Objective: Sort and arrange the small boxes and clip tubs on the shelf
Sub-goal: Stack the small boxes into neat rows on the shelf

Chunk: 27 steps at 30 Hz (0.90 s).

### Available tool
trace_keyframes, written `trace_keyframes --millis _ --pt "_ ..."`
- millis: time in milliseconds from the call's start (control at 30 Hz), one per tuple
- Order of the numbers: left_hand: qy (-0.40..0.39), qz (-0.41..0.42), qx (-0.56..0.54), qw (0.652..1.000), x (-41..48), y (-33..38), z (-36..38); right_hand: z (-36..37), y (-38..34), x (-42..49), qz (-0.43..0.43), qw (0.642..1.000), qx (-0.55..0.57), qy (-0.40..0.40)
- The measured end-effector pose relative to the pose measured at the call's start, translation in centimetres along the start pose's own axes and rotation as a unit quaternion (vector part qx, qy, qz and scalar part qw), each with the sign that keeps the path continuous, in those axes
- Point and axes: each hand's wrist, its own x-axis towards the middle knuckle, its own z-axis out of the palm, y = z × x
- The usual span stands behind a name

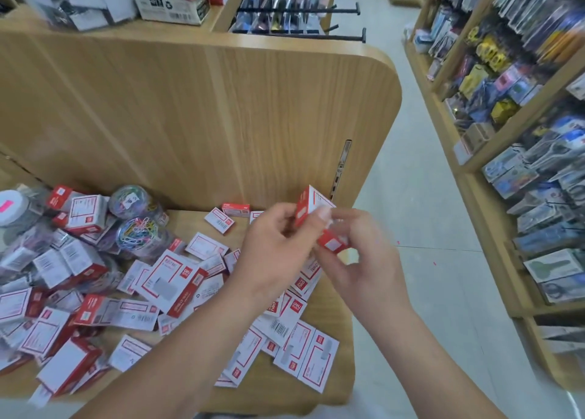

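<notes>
Several small red-and-white boxes [172,284] lie jumbled across the wooden shelf [329,298]. Clear tubs of coloured paper clips [141,228] stand and lie at the left among them. Above the shelf's right end, my left hand [278,244] pinches a small red-and-white box [311,203], tilted on its corner. My right hand [357,254] is just beside it and grips another small red box [332,243] lower down. The two held boxes are close together; I cannot tell whether they touch.
A tall wooden divider panel [221,118] rises behind the shelf. More white cartons [171,5] sit on the shelf above. The grey aisle floor [421,197] runs to the right, with racks of hanging stationery [522,102] along its far side.
</notes>
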Motion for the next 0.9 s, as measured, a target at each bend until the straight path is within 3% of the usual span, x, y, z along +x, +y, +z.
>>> trace_keyframes --millis 33,100,200,300,400,467,600,667,767,833,900 --pt "0.009 0.000 -0.023 1.000 0.0 0.2 -0.5 0.1 -0.3 -0.2 -0.025 0.999 0.015 -0.013" --pt "-0.014 0.004 -0.027 1.000 0.0 0.3 -2.2 -0.3 -1.0 -0.2 0.007 0.995 0.099 -0.020" --pt "-0.059 0.001 0.017 0.998 0.1 -0.2 -4.7 -2.0 -1.3 1.3 0.173 0.969 0.173 0.002" --pt "-0.115 0.003 0.018 0.993 0.4 -0.2 -5.4 -3.2 -0.7 3.1 0.271 0.931 0.224 -0.098" --pt "-0.161 0.013 0.023 0.987 0.8 0.4 -5.3 -3.8 -0.2 3.6 0.247 0.922 0.241 -0.177" --pt "-0.160 0.007 0.034 0.987 1.4 0.6 -5.1 -4.1 -0.1 3.6 0.230 0.924 0.245 -0.179" --pt "-0.033 0.024 0.082 0.996 3.0 -0.5 -4.9 -4.0 1.2 3.2 0.280 0.922 0.245 -0.107" --pt "-0.010 0.049 0.148 0.988 3.1 -1.2 -5.6 -3.8 2.1 2.6 0.267 0.939 0.197 -0.089" --pt "-0.070 0.107 0.246 0.961 2.4 -1.3 -5.7 -3.8 1.9 2.4 0.126 0.986 0.051 -0.096" --pt "-0.131 0.140 0.279 0.941 2.5 -0.8 -4.6 -3.7 0.3 3.4 0.047 0.991 0.049 -0.112" --pt "-0.157 0.141 0.236 0.949 2.6 -0.4 -3.8 -3.3 -1.2 4.3 0.049 0.989 0.100 -0.094"
